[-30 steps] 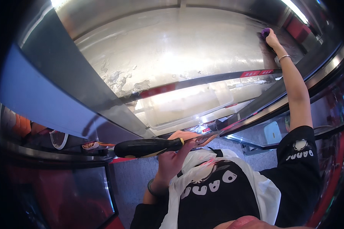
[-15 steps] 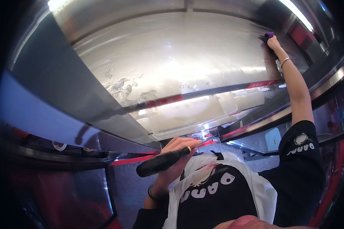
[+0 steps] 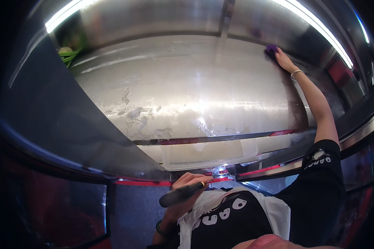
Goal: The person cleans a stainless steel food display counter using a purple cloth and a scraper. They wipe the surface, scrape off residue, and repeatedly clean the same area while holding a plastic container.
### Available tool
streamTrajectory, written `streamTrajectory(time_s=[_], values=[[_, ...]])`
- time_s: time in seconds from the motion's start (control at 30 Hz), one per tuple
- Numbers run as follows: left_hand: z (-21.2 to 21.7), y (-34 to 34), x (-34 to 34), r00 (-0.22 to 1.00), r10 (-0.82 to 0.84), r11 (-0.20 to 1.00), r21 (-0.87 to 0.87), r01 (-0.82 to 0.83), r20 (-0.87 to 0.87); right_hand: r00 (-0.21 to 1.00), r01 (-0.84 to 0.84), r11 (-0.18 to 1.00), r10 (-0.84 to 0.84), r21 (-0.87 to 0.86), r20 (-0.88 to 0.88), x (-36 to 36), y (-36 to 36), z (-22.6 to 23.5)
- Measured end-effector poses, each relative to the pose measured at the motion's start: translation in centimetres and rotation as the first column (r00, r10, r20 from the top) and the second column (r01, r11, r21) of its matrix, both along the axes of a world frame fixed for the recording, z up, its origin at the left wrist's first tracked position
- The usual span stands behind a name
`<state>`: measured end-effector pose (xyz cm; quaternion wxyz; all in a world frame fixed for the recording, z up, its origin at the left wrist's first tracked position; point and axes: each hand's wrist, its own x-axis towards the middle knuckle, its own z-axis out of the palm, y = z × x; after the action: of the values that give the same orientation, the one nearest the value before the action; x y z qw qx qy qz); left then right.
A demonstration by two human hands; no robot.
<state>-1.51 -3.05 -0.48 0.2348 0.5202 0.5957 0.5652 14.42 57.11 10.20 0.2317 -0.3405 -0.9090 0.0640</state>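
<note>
My right hand [image 3: 284, 60] reaches to the far right of a broad steel surface [image 3: 187, 83], its fingers closed on a bunched purple cloth [image 3: 271, 50]. The cloth is by the far edge, where the surface meets an upright metal panel. Close to my body, at the lower middle, my left hand [image 3: 190, 181] is closed around a tool with a thick black handle [image 3: 179, 196] and a yellow ring. The tool's working end is too thin and blurred to name. Wet-looking patches [image 3: 137, 116] lie on the left part of the steel.
A clear plastic tray [image 3: 167, 161] stands along the near side, below a dark rail [image 3: 220, 138]. A wide dark panel [image 3: 58, 112] slants along the left, with green leaves [image 3: 69, 57] behind it. Light tubes [image 3: 316, 25] shine overhead.
My right hand has moved left along the far edge with the purple cloth. The view has shifted, bringing the green leaves into sight. My left hand still grips the black-handled tool.
</note>
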Motion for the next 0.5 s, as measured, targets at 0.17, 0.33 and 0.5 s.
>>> streamTrajectory(time_s=[0.17,0.33,0.5], values=[[-0.5,-0.9,0.4,0.991,0.113,0.992,-0.070,-0.108,0.074,0.699,0.711,0.696,-0.715,-0.099,-0.013,8.9,9.8,-0.2],[-1.4,-0.3,1.4,0.988,0.142,0.987,-0.090,-0.136,0.067,0.989,-0.150,0.988,0.150,0.035,0.007,-10.6,5.4,-2.2],[-1.8,-0.1,1.8,0.999,0.001,1.000,0.025,-0.002,0.039,0.967,-0.187,0.981,0.192,-0.043,0.170,-18.1,-6.7,0.6]])
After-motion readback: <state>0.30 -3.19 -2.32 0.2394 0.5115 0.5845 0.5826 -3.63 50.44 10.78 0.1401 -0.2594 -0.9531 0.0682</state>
